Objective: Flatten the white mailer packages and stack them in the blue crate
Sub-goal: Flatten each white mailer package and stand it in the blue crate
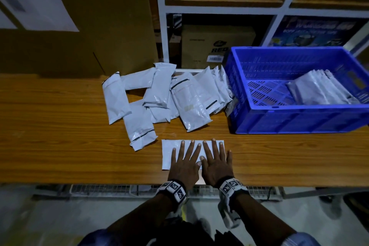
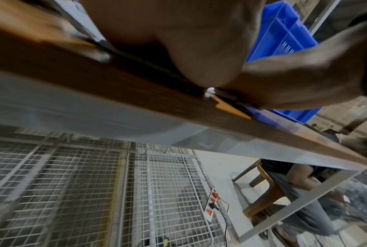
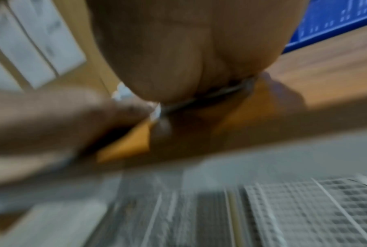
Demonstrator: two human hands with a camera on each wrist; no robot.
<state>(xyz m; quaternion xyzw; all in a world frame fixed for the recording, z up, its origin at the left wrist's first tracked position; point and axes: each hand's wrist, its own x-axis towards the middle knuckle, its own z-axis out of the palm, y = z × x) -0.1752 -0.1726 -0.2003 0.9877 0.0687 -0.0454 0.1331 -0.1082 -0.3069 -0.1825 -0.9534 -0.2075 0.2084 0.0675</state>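
One white mailer (image 1: 166, 155) lies flat near the front edge of the wooden table (image 1: 60, 136). Both my hands press on it side by side, fingers straight and spread: left hand (image 1: 184, 161), right hand (image 1: 216, 161). A loose pile of white mailers (image 1: 159, 96) lies behind it, some puffy and overlapping. The blue crate (image 1: 295, 120) stands at the right with several mailers (image 1: 321, 90) leaning in its right half. In the wrist views only the heels of my palms (image 2: 188, 41) (image 3: 188, 50) on the table edge show, blurred.
A large cardboard box (image 1: 79, 26) stands at the back left. White shelving (image 1: 219, 9) with boxes runs behind the table. A wire mesh rack (image 2: 72, 183) and a power strip (image 2: 212, 205) sit below the table. A seated person (image 2: 294, 183) is at the far right.
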